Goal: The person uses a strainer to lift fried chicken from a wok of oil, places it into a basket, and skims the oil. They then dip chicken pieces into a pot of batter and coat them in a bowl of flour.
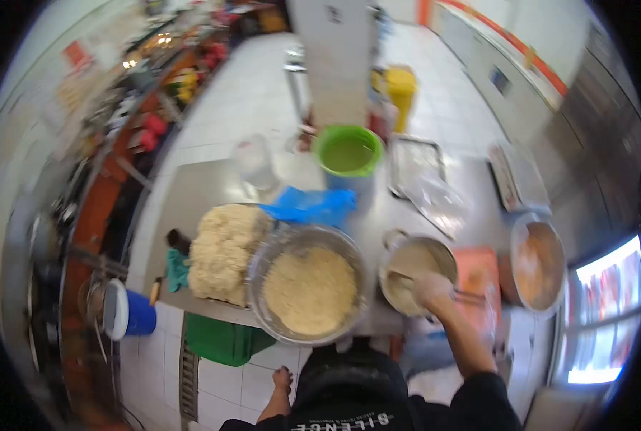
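My right hand [433,290], pale as if gloved or floured, is closed on a long-handled utensil [471,296]. The utensil's other end reaches into a steel pot [388,287] of pale, thick liquid; its exact kind is too blurred to tell. My left hand [283,378] hangs low beside my body, below the table edge, its fingers loosely apart with nothing visible in them. Nearest above it stands a large steel bowl [356,316] of pale crumbly mixture [310,291]. Left of that bowl lies a big heap of similar pale, lumpy stuff [227,251].
Behind the bowl are a blue plastic bag [310,206] and a green-rimmed bucket [349,171]. A metal tray [416,161] and clear bag [439,205] lie farther right. Beside the pot are a red tray [476,260] and an oval tub [559,262]. A green bin [216,339] stands below.
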A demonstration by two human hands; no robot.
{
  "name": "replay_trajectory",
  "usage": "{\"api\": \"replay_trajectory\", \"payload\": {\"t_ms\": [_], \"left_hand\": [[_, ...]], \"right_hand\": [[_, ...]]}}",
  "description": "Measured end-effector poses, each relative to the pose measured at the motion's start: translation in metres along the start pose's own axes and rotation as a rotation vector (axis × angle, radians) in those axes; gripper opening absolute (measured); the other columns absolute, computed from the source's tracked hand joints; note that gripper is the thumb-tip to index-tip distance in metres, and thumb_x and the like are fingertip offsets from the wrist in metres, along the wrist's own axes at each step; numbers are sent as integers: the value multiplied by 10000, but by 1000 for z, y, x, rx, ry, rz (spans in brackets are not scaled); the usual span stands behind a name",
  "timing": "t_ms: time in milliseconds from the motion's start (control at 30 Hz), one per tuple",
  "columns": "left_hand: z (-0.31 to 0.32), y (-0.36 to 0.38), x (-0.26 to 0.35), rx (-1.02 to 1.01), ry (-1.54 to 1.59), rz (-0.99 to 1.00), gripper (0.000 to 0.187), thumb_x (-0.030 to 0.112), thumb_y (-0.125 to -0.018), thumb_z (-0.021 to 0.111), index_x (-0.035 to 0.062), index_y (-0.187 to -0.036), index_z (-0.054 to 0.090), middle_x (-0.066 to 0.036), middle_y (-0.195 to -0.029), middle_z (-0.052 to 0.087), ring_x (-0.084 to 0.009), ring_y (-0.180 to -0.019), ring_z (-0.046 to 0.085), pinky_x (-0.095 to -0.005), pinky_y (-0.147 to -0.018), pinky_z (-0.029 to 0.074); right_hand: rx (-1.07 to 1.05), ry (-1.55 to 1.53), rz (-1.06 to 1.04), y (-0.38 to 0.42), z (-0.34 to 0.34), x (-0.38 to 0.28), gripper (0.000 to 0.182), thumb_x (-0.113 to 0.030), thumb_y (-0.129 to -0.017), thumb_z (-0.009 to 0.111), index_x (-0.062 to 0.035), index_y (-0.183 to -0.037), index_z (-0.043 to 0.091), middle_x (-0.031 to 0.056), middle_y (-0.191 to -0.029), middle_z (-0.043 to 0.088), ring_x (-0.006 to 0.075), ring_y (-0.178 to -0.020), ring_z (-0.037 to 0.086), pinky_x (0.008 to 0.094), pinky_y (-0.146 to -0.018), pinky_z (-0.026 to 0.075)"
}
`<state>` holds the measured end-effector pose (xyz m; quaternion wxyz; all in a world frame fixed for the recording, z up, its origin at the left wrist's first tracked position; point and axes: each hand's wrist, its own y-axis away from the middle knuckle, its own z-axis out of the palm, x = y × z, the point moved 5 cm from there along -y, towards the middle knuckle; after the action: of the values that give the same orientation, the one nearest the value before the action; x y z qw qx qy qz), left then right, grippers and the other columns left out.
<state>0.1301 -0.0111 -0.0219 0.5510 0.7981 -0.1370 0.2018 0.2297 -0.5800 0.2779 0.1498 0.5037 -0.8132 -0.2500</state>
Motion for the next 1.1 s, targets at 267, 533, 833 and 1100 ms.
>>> {"api": "replay_trajectory", "payload": {"t_ms": [267, 533, 833, 1100], "left_hand": [[0, -3, -47, 178, -346, 267, 328, 301, -784, 635, 42, -968, 714, -195, -983, 702, -328, -942, 678, -397, -886, 503], [-54, -24, -105, -23, -100, 237, 296, 189, -788, 675, 21, -1031, 686, -133, -856, 701, -229, -753, 665, -377, -657, 529], [-272, -30, -134, 454, 296, 490, 237, 195, -840, 607, -10, -939, 674, -109, -780, 663, -162, -534, 548, -311, -478, 453], [-402, 20, -114, 1038, -202, 923, 224, 129, -874, 588, -14, -1045, 613, -92, -857, 641, -178, -765, 589, -320, -628, 513]], "right_hand": [[823, -403, -513, 72, -73, -46, 103, -82, -842, 571, -23, -875, 649, 131, -720, 666, 321, -641, 651, 386, -605, 506], [166, -1044, -622, 162, -53, -227, 354, -286, -953, 537, -44, -705, 606, 33, -525, 554, 127, -482, 545, 329, -417, 338], [-327, -291, -1362, 170, 258, -503, 347, -298, -913, 525, -56, -1150, 602, 204, -995, 647, 235, -919, 648, 412, -734, 525], [-173, 385, -1314, 74, 452, -587, 353, -385, -828, 585, -71, -916, 720, 175, -942, 701, 342, -842, 674, 462, -714, 533]]}}
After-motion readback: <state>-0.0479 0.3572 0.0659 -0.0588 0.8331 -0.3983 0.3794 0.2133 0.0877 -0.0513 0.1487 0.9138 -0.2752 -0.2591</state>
